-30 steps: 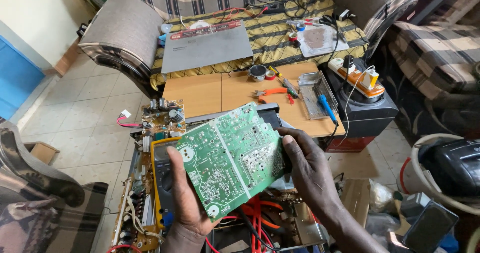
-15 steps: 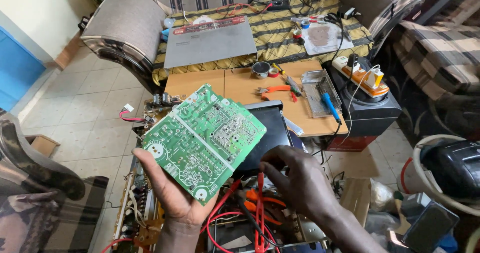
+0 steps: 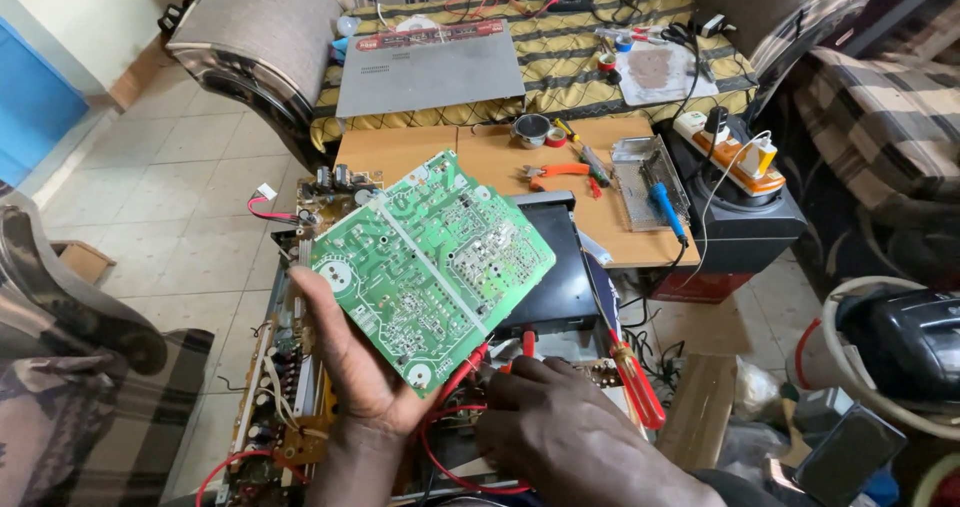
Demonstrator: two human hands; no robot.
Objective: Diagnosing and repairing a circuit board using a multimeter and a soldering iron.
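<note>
My left hand (image 3: pixel 360 377) holds a green circuit board (image 3: pixel 432 263) tilted up, solder side toward me, gripped by its lower left edge. My right hand (image 3: pixel 570 422) is low, just right of the board's bottom corner, resting among red wires (image 3: pixel 455 437) and touching what looks like a red-tipped probe (image 3: pixel 528 343); whether its fingers grip it is hard to tell. Under both hands lies an opened device chassis (image 3: pixel 290 407) with more boards and capacitors.
A wooden table (image 3: pixel 420 152) carries orange pliers (image 3: pixel 555 173), a blue-handled soldering iron (image 3: pixel 668 207) by a metal tray, and a solder reel. A grey metal cover (image 3: pixel 430 67) lies on the striped couch. An orange power strip (image 3: pixel 725 152) sits on a black box.
My right hand has let go of the board's right edge and dropped down to the wires below it. The left hand alone now keeps the board, shifted left.
</note>
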